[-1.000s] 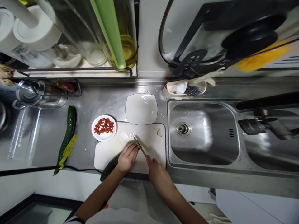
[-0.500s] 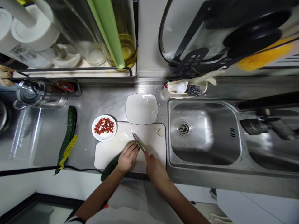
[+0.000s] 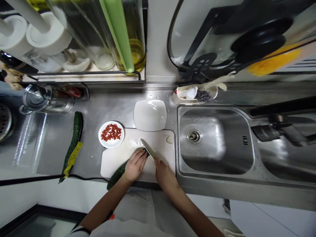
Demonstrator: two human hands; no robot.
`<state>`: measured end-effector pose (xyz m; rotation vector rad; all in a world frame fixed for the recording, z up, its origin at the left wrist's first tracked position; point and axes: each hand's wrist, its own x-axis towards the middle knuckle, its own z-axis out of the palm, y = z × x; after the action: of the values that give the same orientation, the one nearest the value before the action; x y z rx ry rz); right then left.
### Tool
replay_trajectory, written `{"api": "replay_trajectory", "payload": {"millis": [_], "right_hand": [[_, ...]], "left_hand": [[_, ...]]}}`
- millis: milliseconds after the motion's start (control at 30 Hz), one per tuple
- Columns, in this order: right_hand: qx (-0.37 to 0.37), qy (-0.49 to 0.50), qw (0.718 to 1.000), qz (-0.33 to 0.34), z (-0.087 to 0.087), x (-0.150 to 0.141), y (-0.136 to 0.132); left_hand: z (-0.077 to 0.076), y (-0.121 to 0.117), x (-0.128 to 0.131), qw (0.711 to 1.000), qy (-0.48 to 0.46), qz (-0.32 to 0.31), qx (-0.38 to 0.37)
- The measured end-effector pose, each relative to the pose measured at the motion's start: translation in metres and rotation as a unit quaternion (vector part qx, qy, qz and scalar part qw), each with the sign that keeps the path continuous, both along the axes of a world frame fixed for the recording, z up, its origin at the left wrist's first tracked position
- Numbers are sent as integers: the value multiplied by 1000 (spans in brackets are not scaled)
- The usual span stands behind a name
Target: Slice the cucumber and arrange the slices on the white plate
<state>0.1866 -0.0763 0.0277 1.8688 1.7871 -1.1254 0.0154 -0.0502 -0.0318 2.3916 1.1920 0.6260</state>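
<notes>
A dark green cucumber lies slantwise across the white cutting board, its near end reaching past the board's front edge. Over its far part my left hand is closed, fingers pressed together near the cut end. My right hand grips the handle of a kitchen knife. The blade lies right beside my left fingertips at the cucumber's end, tip pointing away and to the left. A pale cut piece rests at the board's upper right corner.
A bowl of red berries stands at the board's upper left, a white plate behind it. Another cucumber with a yellow label lies left. The steel sink and faucet are right. A black cord crosses the front.
The knife and right hand have shifted very slightly; the blade stays beside my left fingertips. My left hand keeps its hold on the cucumber. The camera view has moved a little.
</notes>
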Motion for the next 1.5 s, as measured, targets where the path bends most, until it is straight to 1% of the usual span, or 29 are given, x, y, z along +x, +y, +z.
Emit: {"api": "replay_trajectory", "payload": {"millis": [100,233,367,500,667,867,1067,1500], "right_hand": [[3,-11,1000,4,14,5,-8],[-23,-20,999,12,34,9,-22],[-31,-20,999,8,45,12,-28],[-33,-1,999,-1,46,13,-31],[-35,-6,999,1,44,13,-31],[-48,6,999,-19,46,13,-28],[-43,-8,999,-4,48,12,-29],[-70,13,997,-1,51,15,-18]], "left_hand": [[1,1,0,1000,1,4,-7],[4,2,1,1000,-2,5,-3],[4,2,1,1000,-1,4,2],[2,1,0,1000,3,5,-1],[2,1,0,1000,0,7,-2],[3,2,1,1000,0,8,-2],[4,3,1,1000,-1,11,6],[3,2,1,1000,-1,3,1]]}}
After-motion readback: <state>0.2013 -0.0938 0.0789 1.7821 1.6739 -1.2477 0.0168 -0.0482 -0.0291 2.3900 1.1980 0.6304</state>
